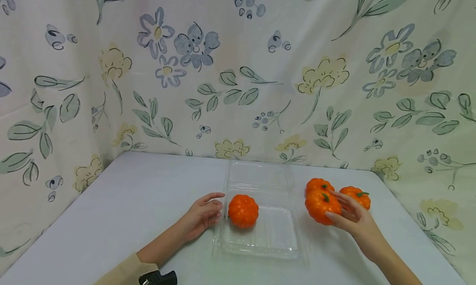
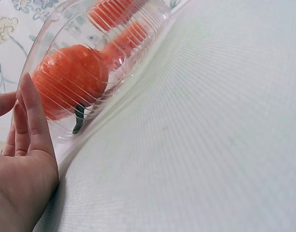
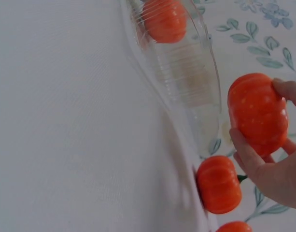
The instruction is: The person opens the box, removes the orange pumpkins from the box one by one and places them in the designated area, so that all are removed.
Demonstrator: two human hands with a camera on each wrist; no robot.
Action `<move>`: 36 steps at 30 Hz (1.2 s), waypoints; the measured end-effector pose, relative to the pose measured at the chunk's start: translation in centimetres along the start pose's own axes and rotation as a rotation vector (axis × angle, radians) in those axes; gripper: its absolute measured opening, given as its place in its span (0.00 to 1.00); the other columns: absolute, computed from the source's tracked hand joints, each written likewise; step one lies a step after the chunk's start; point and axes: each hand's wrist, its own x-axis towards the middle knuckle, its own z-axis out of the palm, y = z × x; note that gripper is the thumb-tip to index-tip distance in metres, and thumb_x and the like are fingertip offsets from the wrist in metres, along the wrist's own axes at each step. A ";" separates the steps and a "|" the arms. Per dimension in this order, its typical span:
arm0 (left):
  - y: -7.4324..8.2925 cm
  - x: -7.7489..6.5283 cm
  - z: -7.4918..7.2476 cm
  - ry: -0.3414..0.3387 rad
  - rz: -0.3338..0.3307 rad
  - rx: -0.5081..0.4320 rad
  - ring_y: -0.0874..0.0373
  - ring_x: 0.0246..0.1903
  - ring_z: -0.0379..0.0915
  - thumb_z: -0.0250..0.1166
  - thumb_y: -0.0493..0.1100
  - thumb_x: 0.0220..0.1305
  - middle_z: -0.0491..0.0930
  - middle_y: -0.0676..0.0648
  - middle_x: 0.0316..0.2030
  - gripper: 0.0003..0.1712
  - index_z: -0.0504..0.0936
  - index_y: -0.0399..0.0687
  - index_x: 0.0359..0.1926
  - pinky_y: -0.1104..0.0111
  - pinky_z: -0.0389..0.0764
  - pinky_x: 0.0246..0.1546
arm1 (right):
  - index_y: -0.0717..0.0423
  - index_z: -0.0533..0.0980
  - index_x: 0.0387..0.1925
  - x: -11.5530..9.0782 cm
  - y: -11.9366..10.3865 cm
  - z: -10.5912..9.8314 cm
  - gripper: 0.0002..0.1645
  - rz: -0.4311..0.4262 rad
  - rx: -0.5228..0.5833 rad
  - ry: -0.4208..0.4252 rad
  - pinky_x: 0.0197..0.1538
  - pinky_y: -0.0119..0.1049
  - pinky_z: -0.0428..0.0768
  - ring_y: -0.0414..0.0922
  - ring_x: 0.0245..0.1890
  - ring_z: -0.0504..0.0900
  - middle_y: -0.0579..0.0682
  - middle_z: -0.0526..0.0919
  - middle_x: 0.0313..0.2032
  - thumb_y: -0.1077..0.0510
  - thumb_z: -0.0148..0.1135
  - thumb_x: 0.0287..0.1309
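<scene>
An open clear plastic clamshell box (image 1: 265,231) lies on the table with one small orange pumpkin (image 1: 243,212) in the left part of its base. My left hand (image 1: 201,217) is at the box's left side; its extended fingers touch the clear wall in the left wrist view. To the right of the box, my right hand (image 1: 357,223) holds another orange pumpkin (image 3: 258,113) between thumb and fingers, raised above the table. Behind it are two more pumpkins, one partly covered by the held pumpkin (image 1: 317,184) and one (image 1: 357,195) partly behind the fingers.
The lid (image 1: 260,175) of the box is folded back toward the rear of the white table (image 1: 148,186). A flower-patterned cloth (image 1: 230,124) hangs behind the table and along its sides.
</scene>
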 end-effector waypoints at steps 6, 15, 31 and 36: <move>0.0 0.0 0.0 0.002 0.001 0.008 0.64 0.34 0.76 0.58 0.36 0.75 0.76 0.52 0.41 0.23 0.70 0.43 0.68 0.77 0.84 0.39 | 0.57 0.53 0.82 0.1 0.6 -0.3 0.45 0.013 -0.016 0.018 0.51 0.28 0.84 0.71 0.75 0.62 0.68 0.56 0.78 0.50 0.63 0.75; 0.0 0.0 0.0 0.003 -0.001 0.008 0.64 0.34 0.76 0.58 0.36 0.75 0.76 0.52 0.42 0.23 0.69 0.43 0.68 0.77 0.84 0.38 | 0.58 0.55 0.80 0.3 1.1 -0.6 0.44 0.020 -0.032 0.025 0.50 0.26 0.82 0.71 0.72 0.66 0.68 0.58 0.77 0.50 0.65 0.74; 0.0 0.0 -0.1 -0.002 -0.003 0.011 0.64 0.34 0.76 0.59 0.37 0.76 0.77 0.53 0.42 0.23 0.70 0.44 0.68 0.77 0.84 0.39 | 0.61 0.57 0.79 0.8 2.3 -1.2 0.44 0.013 -0.097 0.024 0.55 0.34 0.81 0.70 0.71 0.66 0.67 0.55 0.78 0.50 0.66 0.72; -0.1 0.1 -0.2 -0.005 -0.002 0.009 0.64 0.34 0.76 0.58 0.36 0.76 0.77 0.53 0.42 0.22 0.70 0.44 0.68 0.77 0.84 0.39 | 0.63 0.57 0.79 1.0 2.7 -1.4 0.45 0.019 -0.094 0.016 0.53 0.27 0.82 0.71 0.73 0.63 0.68 0.55 0.78 0.50 0.66 0.72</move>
